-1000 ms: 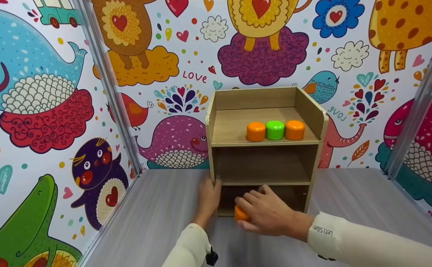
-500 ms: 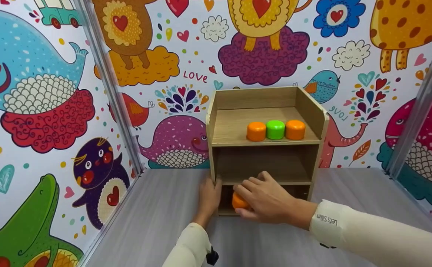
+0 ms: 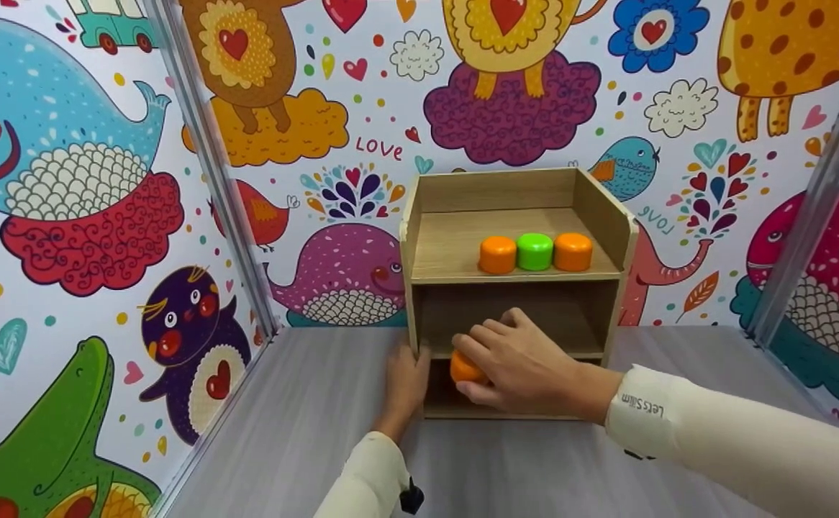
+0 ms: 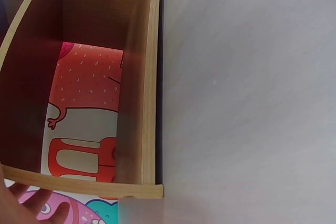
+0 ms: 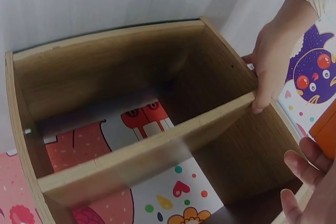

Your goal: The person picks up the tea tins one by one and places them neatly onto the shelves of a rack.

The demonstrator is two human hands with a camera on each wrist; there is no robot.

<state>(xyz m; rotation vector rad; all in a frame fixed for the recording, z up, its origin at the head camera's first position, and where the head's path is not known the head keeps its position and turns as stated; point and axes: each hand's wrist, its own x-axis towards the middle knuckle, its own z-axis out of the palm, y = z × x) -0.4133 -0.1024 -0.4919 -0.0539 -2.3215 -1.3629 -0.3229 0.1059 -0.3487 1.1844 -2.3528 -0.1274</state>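
Observation:
In the head view, a small wooden shelf unit (image 3: 452, 234) stands with its front towards me. My right hand (image 3: 524, 363) grips a short orange cylinder (image 3: 465, 367) in front of the middle board, and the hand hides part of it. The right wrist view catches that orange cylinder (image 5: 326, 129) at its right edge, near the fingers of my right hand (image 5: 315, 187). My left hand (image 3: 406, 378) holds the unit's left side panel, thumb by the front edge (image 5: 270, 80). Its fingertips (image 4: 59, 212) show beyond the panel in the left wrist view.
Two orange cylinders (image 3: 498, 255) (image 3: 573, 252) with a green cylinder (image 3: 534, 252) between them stand in a row on the top board, near its front edge. A grey table (image 3: 304, 432) lies under the unit. Walls with cartoon prints (image 3: 362, 57) enclose the back and sides.
My right hand has risen with the orange cylinder, from in front of the bottom compartment to the height of the middle board. The left hand has stayed on the side panel.

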